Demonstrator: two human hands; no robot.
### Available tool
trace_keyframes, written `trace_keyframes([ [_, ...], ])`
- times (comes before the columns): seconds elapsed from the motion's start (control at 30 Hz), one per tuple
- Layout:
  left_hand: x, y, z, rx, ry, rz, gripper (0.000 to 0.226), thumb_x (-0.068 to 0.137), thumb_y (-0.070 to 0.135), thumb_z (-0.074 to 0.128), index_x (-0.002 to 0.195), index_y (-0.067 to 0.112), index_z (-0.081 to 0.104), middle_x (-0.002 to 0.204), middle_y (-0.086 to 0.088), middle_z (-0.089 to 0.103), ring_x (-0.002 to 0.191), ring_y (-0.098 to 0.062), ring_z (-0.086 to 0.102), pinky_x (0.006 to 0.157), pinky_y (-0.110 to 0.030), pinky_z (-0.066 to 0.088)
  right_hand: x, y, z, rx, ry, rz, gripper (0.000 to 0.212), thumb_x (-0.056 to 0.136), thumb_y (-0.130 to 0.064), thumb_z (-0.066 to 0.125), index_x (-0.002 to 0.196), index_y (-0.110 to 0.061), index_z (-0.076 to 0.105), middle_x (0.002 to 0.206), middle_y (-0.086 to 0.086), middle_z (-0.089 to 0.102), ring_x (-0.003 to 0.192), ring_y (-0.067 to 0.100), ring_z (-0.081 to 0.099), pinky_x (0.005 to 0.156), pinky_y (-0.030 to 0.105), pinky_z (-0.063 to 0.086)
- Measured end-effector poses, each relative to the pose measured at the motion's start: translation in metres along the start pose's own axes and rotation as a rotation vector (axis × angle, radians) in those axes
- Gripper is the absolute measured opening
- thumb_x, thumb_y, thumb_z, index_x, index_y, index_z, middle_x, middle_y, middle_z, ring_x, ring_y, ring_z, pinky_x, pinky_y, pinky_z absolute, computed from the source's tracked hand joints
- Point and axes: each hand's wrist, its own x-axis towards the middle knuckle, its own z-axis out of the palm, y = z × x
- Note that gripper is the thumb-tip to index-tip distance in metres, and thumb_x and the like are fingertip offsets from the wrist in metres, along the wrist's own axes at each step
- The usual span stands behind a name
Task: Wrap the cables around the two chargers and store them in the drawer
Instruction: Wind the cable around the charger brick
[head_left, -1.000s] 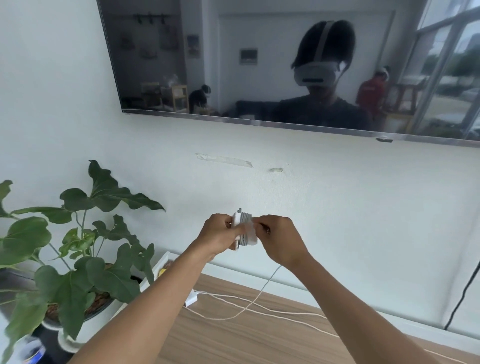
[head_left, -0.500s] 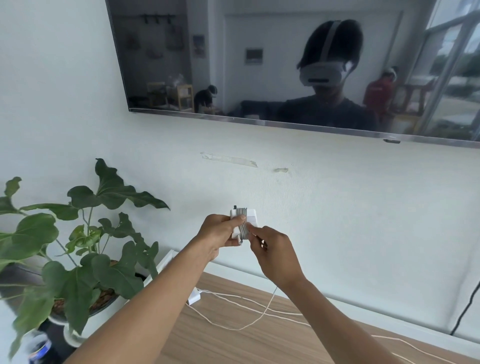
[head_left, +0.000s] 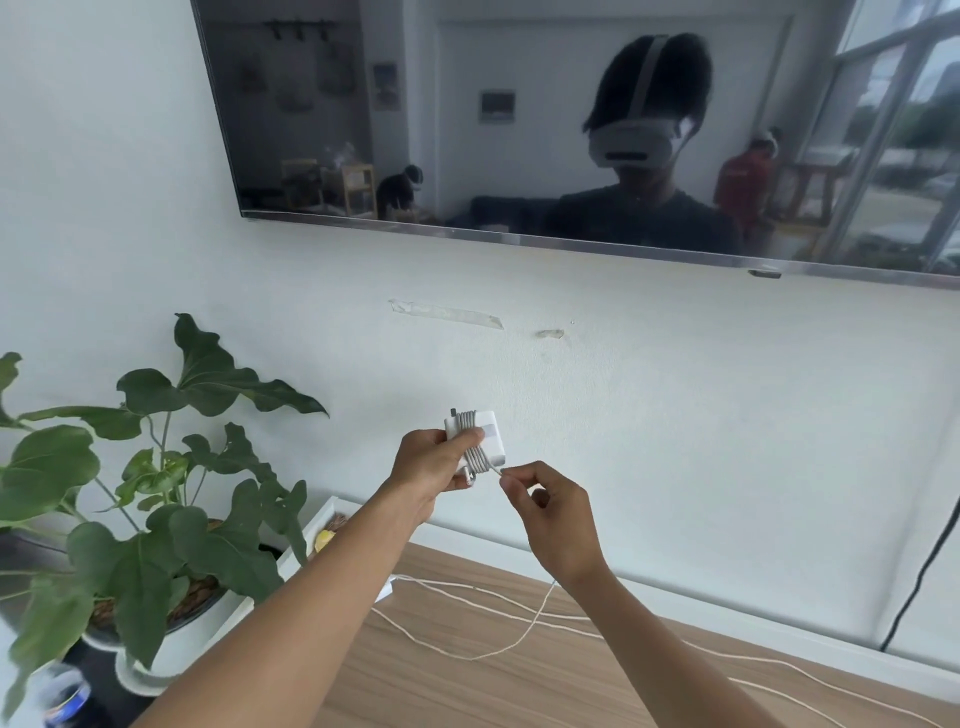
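Note:
My left hand (head_left: 434, 467) grips a white square charger (head_left: 491, 441) held up in front of the wall, with several turns of white cable wound round its middle. My right hand (head_left: 550, 512), just below and right of the charger, pinches the loose cable (head_left: 524, 631), which hangs down to the wooden top. A second white charger (head_left: 387, 590) lies on the wooden top behind my left forearm, mostly hidden, its own cable (head_left: 769, 667) trailing off to the right. No drawer is in view.
A wooden cabinet top (head_left: 467, 696) runs along the white wall. A leafy potted plant (head_left: 156, 499) stands at the left. A wall-mounted dark screen (head_left: 467, 130) hangs above. A black cord (head_left: 919, 571) runs down the wall at the right.
My right hand has drawn away from the charger, down and to the right, pulling the cable with it. The charger's flat face now shows more fully.

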Motion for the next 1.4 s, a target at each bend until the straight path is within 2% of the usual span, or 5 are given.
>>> trace_keyframes([
  [0.17, -0.004, 0.004, 0.004, 0.026, -0.12, 0.07, 0.009, 0.085, 0.018, 0.071, 0.085, 0.009, 0.072, 0.073, -0.005, 0.068, 0.059, -0.016, 0.063, 0.053, -0.025, 0.055, 0.003, 0.008, -0.008, 0.106, 0.011, 0.129, 0.013, 0.089, -0.029, 0.066, 0.078, -0.021, 0.069, 0.062, -0.012, 0.057, 0.057, 0.014, 0.04, 0.055, 0.026, 0.034],
  [0.5, -0.006, 0.009, -0.002, 0.079, -0.402, 0.116, 0.022, 0.09, 0.015, 0.066, 0.108, 0.005, 0.068, 0.087, -0.009, 0.069, 0.072, -0.015, 0.066, 0.06, -0.025, 0.054, 0.017, 0.007, -0.028, -0.09, -0.19, 0.167, 0.021, 0.09, -0.033, 0.063, 0.073, -0.023, 0.07, 0.053, -0.013, 0.053, 0.044, -0.002, 0.046, 0.05, 0.011, 0.033],
  [0.8, -0.007, 0.009, -0.013, 0.478, -0.625, 0.25, 0.029, 0.086, 0.017, 0.072, 0.114, 0.009, 0.068, 0.091, -0.007, 0.071, 0.067, -0.014, 0.063, 0.062, -0.028, 0.05, 0.048, -0.019, -0.059, -0.043, -0.562, 0.423, 0.043, 0.092, -0.009, 0.054, 0.051, -0.017, 0.046, 0.049, -0.007, 0.036, 0.046, 0.009, 0.022, 0.046, 0.019, 0.018],
  [1.1, -0.001, 0.012, -0.019, 0.827, -0.62, 0.303, 0.033, 0.081, 0.029, 0.076, 0.111, 0.018, 0.068, 0.103, 0.0, 0.072, 0.077, -0.013, 0.063, 0.075, -0.034, 0.052, 0.053, -0.015, -0.066, 0.134, -0.556, 0.629, 0.014, 0.088, -0.014, 0.063, 0.084, -0.007, 0.074, 0.061, -0.004, 0.04, 0.052, 0.011, 0.023, 0.05, 0.023, 0.016],
  [1.4, 0.006, 0.001, -0.006, 0.801, -0.256, 0.361, 0.04, 0.074, 0.045, 0.069, 0.1, 0.014, 0.067, 0.094, -0.005, 0.071, 0.085, -0.023, 0.068, 0.078, -0.043, 0.053, 0.056, -0.035, -0.056, -0.086, -0.278, 0.346, 0.017, 0.09, -0.014, 0.06, 0.092, -0.005, 0.075, 0.061, 0.0, 0.04, 0.047, 0.011, 0.028, 0.042, 0.019, 0.023],
])
